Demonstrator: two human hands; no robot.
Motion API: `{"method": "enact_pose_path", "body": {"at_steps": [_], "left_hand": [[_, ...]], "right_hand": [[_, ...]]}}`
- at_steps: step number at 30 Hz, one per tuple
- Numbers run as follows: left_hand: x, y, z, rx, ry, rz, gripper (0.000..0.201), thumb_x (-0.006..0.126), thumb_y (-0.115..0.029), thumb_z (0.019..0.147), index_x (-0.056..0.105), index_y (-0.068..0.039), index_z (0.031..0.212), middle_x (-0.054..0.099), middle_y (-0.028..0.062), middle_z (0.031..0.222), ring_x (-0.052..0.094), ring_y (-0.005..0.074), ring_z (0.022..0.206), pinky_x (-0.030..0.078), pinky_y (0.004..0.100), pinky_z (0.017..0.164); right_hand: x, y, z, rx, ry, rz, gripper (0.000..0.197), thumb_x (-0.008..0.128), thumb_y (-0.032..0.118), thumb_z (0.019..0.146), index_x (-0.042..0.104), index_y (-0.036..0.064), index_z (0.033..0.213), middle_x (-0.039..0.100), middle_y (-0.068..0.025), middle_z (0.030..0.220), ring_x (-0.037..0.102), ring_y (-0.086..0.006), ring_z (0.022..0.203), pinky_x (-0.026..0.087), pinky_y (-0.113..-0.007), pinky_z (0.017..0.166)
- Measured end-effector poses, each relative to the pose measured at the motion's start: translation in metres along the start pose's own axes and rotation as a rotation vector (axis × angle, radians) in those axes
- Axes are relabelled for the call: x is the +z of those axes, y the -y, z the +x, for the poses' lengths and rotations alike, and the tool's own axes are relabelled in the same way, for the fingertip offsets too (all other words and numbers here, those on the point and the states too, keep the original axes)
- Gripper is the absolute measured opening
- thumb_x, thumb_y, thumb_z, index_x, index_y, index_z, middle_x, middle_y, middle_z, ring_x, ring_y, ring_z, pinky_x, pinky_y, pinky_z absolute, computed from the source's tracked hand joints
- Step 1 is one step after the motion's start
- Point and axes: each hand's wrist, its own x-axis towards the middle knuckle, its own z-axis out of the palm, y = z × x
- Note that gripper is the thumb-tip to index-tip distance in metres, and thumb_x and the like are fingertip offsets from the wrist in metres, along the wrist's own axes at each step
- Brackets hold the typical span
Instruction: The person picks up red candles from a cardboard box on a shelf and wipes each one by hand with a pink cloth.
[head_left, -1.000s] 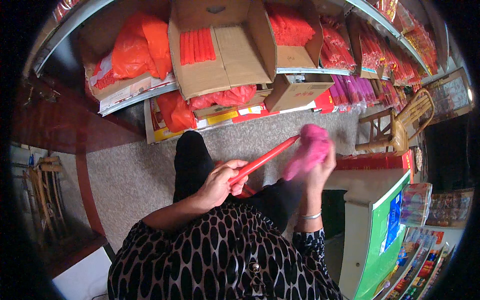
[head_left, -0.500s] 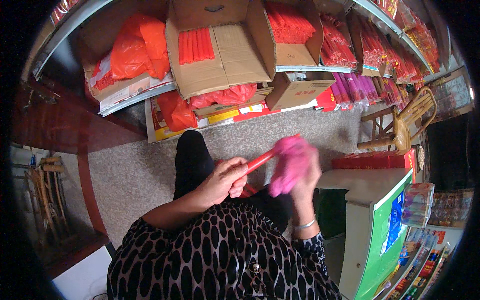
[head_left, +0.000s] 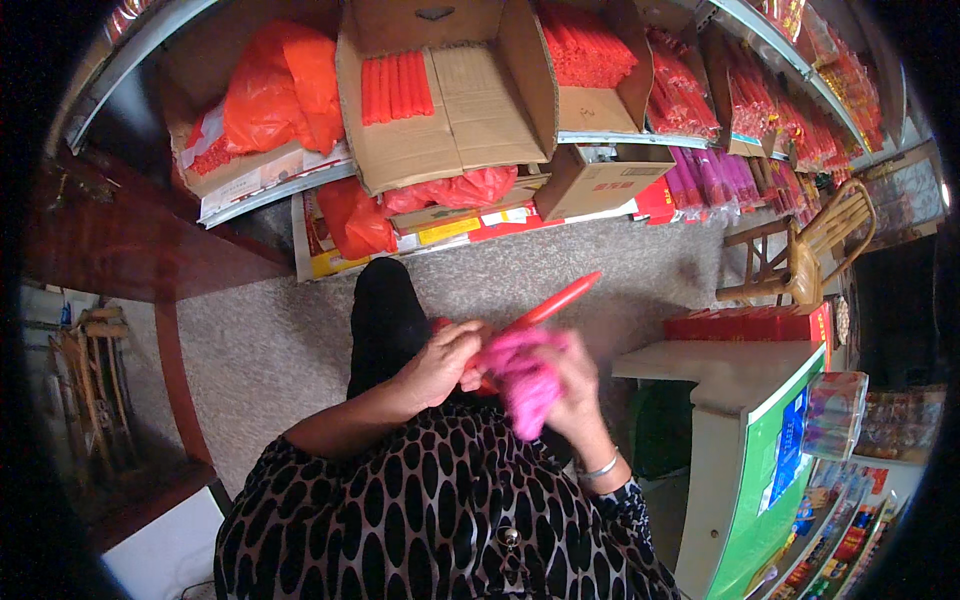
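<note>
A slim red candle (head_left: 560, 299) slants up and to the right in front of my body, its tapered end bare. My left hand (head_left: 438, 364) is closed round its lower part. In my right hand (head_left: 574, 388) is a bunched pink cloth (head_left: 530, 388), pressed against the candle close to my left fingers. Motion blurs the cloth and the right fingers a little. Part of the candle's lower end is hidden by the cloth and the left hand. Beyond, several similar red candles (head_left: 397, 88) lie side by side in an open cardboard box (head_left: 490, 110).
A red plastic bag (head_left: 285, 90) fills the box at the left of the shelf. Bundles of red candles (head_left: 583, 50) stand farther right. A bamboo chair (head_left: 800, 255) is at the right, behind a white counter (head_left: 720, 375). Wooden tools (head_left: 100, 370) lean at the left.
My right hand and the pink cloth have slid down the candle toward my left hand. The candle's upper end, covered before, now shows. My left hand has hardly moved.
</note>
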Motion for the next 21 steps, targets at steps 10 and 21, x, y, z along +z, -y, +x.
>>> {"method": "enact_pose_path", "body": {"at_steps": [10,21], "left_hand": [[-0.004,-0.006,-0.007,-0.102,0.202,-0.221,0.021,0.042,-0.023,0.094,0.05,-0.005,0.09,0.043,0.0006,0.061,0.036,0.0065,0.042,0.031,0.021,0.039],[-0.012,-0.014,-0.004,-0.129,0.286,-0.062,0.027,0.037,-0.021,0.093,0.053,0.001,0.091,0.045,0.0027,0.058,0.038,0.008,0.04,0.031,0.021,0.037]], "right_hand": [[-0.032,-0.031,0.002,0.2,-0.393,0.191,0.025,0.063,0.006,0.073,0.058,0.0009,0.097,0.059,-0.0101,0.092,0.057,-0.0199,0.085,0.046,-0.032,0.075],[-0.019,-0.059,0.014,0.248,-0.514,0.455,0.019,0.06,0.004,0.077,0.056,0.0026,0.095,0.058,-0.0051,0.094,0.054,-0.0151,0.084,0.045,-0.029,0.076]]}}
